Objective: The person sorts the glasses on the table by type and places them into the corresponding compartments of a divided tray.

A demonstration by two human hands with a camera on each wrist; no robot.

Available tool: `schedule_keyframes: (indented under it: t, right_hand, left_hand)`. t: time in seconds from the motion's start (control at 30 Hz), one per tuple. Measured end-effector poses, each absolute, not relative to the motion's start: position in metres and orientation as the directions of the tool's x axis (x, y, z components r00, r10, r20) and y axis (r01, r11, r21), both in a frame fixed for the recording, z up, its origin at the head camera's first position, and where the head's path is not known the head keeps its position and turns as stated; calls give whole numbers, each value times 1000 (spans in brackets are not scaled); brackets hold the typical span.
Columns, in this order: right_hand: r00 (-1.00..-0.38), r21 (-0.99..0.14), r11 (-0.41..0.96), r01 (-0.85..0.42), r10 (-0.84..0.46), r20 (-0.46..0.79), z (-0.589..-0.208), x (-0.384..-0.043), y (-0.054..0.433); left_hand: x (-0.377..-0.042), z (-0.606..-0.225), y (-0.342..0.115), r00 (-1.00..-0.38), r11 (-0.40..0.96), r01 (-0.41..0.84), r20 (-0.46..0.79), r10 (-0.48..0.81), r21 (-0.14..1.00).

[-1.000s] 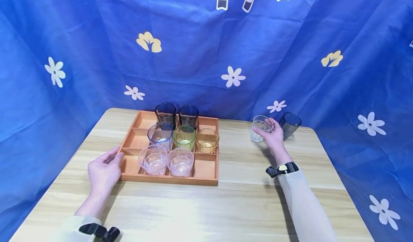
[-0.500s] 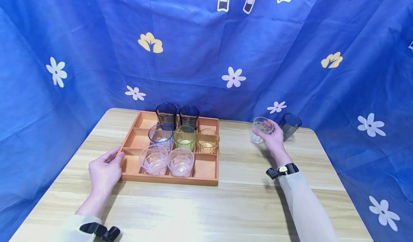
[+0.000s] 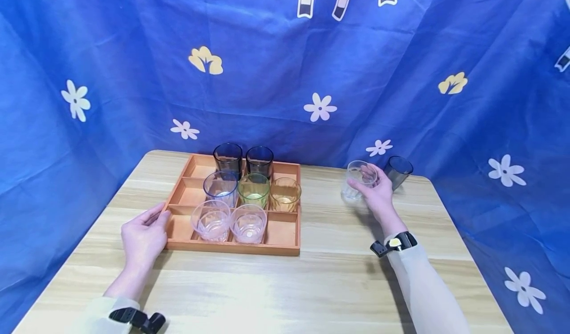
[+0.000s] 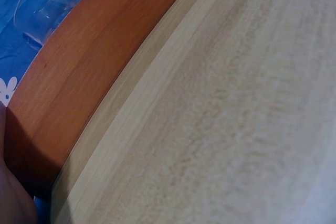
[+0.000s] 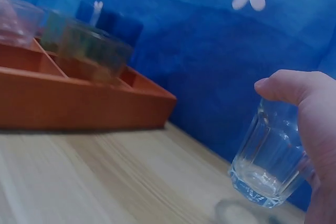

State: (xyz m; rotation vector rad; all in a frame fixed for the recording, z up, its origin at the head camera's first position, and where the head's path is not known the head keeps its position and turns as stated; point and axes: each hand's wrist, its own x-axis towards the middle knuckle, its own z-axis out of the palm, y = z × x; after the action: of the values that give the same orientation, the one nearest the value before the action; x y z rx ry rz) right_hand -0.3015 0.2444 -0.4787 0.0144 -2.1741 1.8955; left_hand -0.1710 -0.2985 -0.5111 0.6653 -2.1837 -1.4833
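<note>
My left hand point(image 3: 143, 239) grips the left side of an orange-brown wooden divided tray point(image 3: 231, 247), near its front corner. In my right hand point(image 3: 380, 198) is a clear drinking glass point(image 5: 268, 156), held between thumb and fingers by its upper part. The right wrist view shows that glass tilted, its base slightly above the table. Just right of it stands a dark grey glass point(image 3: 399, 169), partly behind my hand. Several glasses stand in the tray: two dark ones at the back, a blue-rimmed point(image 3: 220, 188), a green point(image 3: 254, 190) and an amber one point(image 3: 285, 195) in the middle, two pinkish clear ones in front.
The tray sits left of centre on a light wood table point(image 3: 267, 294). A blue curtain point(image 3: 267, 76) with flower prints hangs behind the table and along both sides. Bare tabletop lies between the tray and my right hand.
The clear glass in my right hand has risen slightly from the table, and the right wrist has shifted a little nearer. My left hand keeps its grip on the tray.
</note>
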Motion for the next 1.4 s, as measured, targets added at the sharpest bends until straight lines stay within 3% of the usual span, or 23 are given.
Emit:
schedule_keyframes:
  t: [0.7, 1.4]
  right_hand:
    - [-946, -946, 54, -319, 41, 321, -444, -248, 206]
    - [-926, -938, -36, -343, -151, 345, -438, -207, 162]
  left_hand:
    - [-173, -516, -301, -801, 314, -138, 80, -593, 939]
    - [-172, -512, -300, -805, 298, -157, 53, -592, 942]
